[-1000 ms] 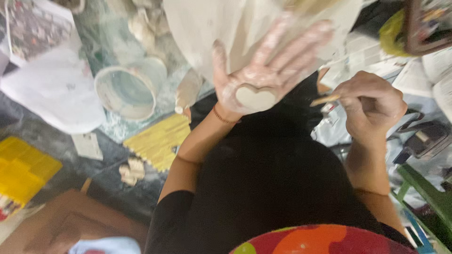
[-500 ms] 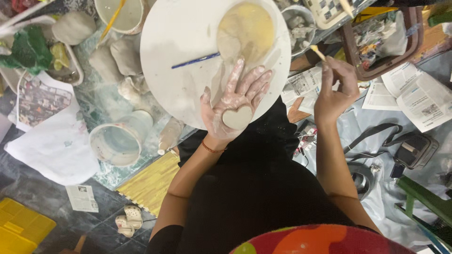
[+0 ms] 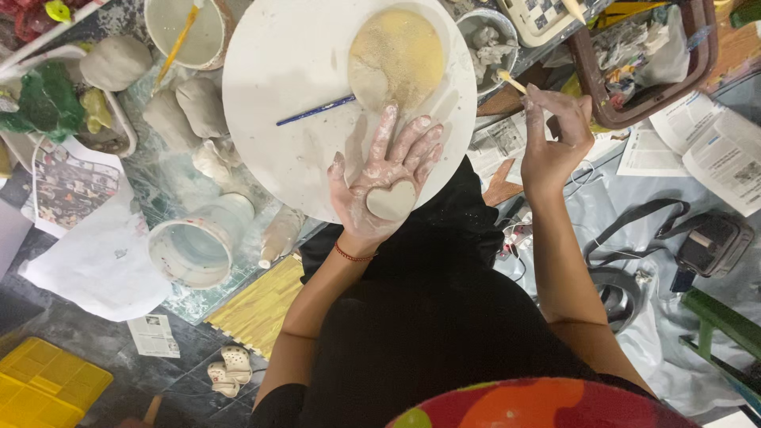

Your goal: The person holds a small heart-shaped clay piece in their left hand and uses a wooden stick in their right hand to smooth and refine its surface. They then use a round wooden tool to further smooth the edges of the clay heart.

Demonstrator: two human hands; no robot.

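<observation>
Over the white round board (image 3: 269, 95), left hand (image 3: 386, 181) lies open cradling a clay heart (image 3: 391, 200); right hand (image 3: 552, 139) pinches a wooden stick (image 3: 511, 80).

Dark tiled floor (image 3: 87, 349) beneath a cluttered glass-topped table (image 3: 170, 186).

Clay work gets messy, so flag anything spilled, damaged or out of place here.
Nothing looks spilled or broken. The heart-shaped clay piece lies flat on the clay-smeared left hand; the right hand holds a thin stick.

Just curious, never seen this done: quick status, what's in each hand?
Left hand open, palm up, clay heart resting on it. Right hand pinching a thin stick. Nothing between them.
</observation>
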